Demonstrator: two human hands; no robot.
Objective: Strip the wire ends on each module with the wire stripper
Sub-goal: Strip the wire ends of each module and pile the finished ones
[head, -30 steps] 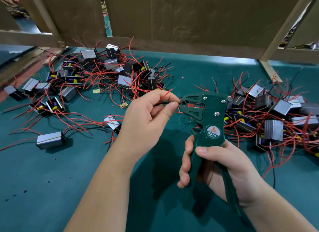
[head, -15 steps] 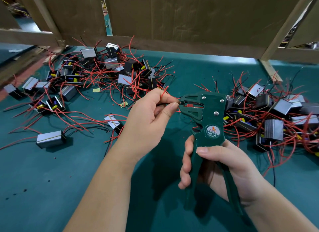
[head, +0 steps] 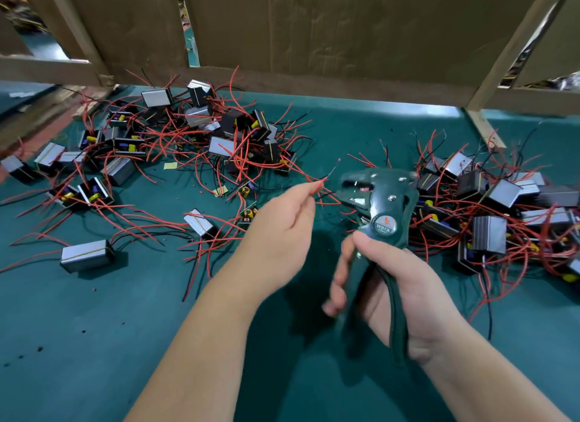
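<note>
My right hand (head: 389, 283) grips the handles of a dark green wire stripper (head: 381, 208), held upright with its jaws pointing left. My left hand (head: 282, 233) pinches a red wire (head: 318, 186) between thumb and forefinger, a short way left of the jaws. The wire's tip shows a bare dark end (head: 332, 171) sticking up past the red insulation. The wire is clear of the stripper's jaws. Which module this wire belongs to is hidden behind my left hand.
A heap of small modules with red and black wires (head: 194, 139) lies at the back left of the green mat (head: 94, 343). A second heap (head: 489, 208) lies at the right. One module (head: 86, 259) sits apart at the left. Cardboard panels (head: 314, 29) wall the back.
My left hand has pulled the red wire out of the stripper's jaws and moved left and away. The wire's end now shows bare. The stripper has tilted slightly.
</note>
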